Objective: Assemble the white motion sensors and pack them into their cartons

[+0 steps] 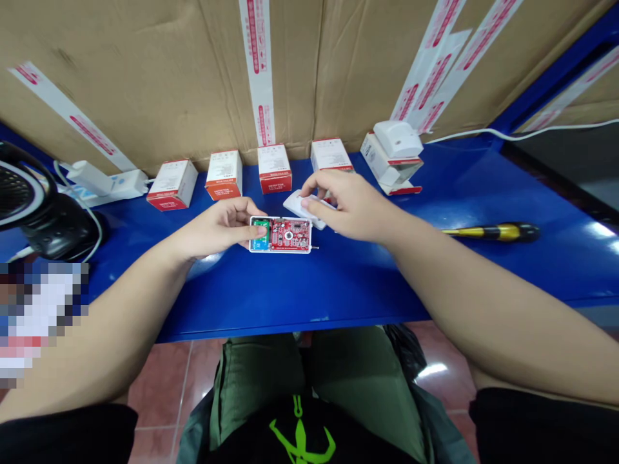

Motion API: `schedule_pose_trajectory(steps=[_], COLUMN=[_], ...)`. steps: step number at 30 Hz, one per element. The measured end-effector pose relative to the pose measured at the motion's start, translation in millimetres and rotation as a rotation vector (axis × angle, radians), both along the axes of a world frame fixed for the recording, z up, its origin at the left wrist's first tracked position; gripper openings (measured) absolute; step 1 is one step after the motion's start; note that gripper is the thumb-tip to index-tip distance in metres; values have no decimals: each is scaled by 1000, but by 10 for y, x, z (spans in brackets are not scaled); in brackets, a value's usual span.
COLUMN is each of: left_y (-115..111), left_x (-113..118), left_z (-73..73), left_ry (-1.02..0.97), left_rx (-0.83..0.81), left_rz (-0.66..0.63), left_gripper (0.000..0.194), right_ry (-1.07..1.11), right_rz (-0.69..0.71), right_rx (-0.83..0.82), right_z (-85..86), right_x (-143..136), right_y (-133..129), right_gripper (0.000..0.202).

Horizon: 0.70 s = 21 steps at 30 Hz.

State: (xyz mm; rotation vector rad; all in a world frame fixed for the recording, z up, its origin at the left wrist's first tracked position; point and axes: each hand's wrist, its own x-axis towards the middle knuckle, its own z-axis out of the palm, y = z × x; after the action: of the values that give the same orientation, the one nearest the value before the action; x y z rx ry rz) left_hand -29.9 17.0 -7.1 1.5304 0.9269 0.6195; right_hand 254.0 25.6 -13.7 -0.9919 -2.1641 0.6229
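My left hand [225, 225] grips a small white detector housing [291, 234] whose open face shows a red circuit board and a green-and-blue battery. The thumb presses on the battery [262, 236], and the fingers go behind the housing. A short metal rod sticks out at the housing's right end. Just behind and to the right, my right hand [338, 201] has its fingers closed on a white plastic cover [302, 205], which lies at a slant near the blue table. Part of the cover is hidden under the fingers.
Several red-and-white boxes [275, 169] line the cardboard at the back. A white detector [398, 138] rests on an opened box at right. A yellow-and-black screwdriver [503, 232] lies on the blue table [290, 296]. At left are a power strip [109, 185] and a black fan [48, 212].
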Motion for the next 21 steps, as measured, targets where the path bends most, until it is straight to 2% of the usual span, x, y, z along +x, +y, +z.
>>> schedule_pose_trajectory(steps=[3, 7, 12, 14, 17, 21], left_y=[-9, -32, -21, -11, 1, 14], left_x=[14, 5, -45, -52, -54, -68], left_z=[6, 0, -25, -35, -38, -26], left_ry=[81, 204, 381, 418, 427, 390], left_rx=[-66, -3, 173, 309, 535, 654], left_rz=[-5, -63, -198, -235, -246, -266], left_gripper=[46, 43, 34, 31, 28, 37], right_ry=[-278, -481, -624, -663, -691, -649], right_rz=[-57, -113, -171, -194, -227, -236], right_rx=[179, 225, 183, 151, 128, 138], right_z=[31, -20, -28, -13, -13, -63], right_x=[174, 201, 68, 30, 5, 18], right_y=[77, 69, -28, -42, -32, 4], right_gripper=[19, 28, 39, 38, 36, 34])
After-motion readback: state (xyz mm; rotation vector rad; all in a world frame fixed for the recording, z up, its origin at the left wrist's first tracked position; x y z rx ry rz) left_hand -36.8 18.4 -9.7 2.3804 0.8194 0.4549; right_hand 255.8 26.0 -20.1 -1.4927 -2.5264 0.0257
